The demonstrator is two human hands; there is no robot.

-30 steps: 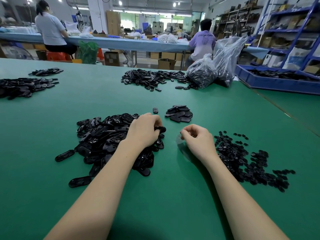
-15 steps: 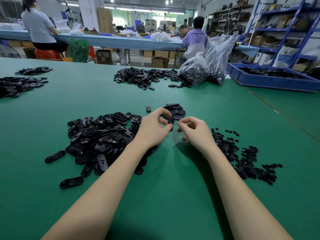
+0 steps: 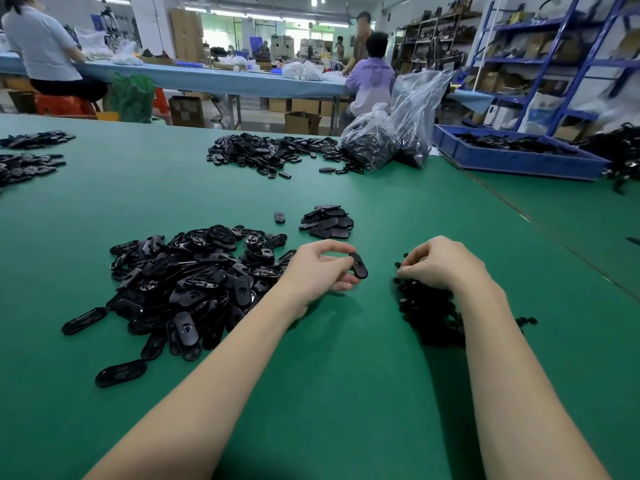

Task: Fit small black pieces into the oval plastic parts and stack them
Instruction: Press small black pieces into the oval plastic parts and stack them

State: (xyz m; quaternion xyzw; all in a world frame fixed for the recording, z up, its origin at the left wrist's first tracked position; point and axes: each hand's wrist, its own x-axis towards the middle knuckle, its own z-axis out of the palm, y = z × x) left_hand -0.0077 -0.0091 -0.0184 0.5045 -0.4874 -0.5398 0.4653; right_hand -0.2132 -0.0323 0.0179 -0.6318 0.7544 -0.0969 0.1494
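My left hand [image 3: 320,266] pinches one black oval plastic part [image 3: 358,265] between thumb and fingers, just above the green table. A big loose heap of the same oval parts [image 3: 194,275] lies to its left. My right hand [image 3: 440,263] rests with curled fingertips on the heap of small black pieces [image 3: 429,306], pinched at its near top edge; whether it holds a piece is hidden. A small stack of finished oval parts [image 3: 327,221] lies beyond the two hands, and one lone part [image 3: 280,217] sits to its left.
The green table [image 3: 311,375] carries more piles of parts at far centre [image 3: 263,152] and far left [image 3: 27,164]. Two clear bags of parts [image 3: 391,133] and a blue tray [image 3: 519,157] stand at the back right. People work at a bench behind.
My hands have parted: the right hand moved right, onto the heap of small pieces, while the left hand kept the oval part and stayed near the middle.
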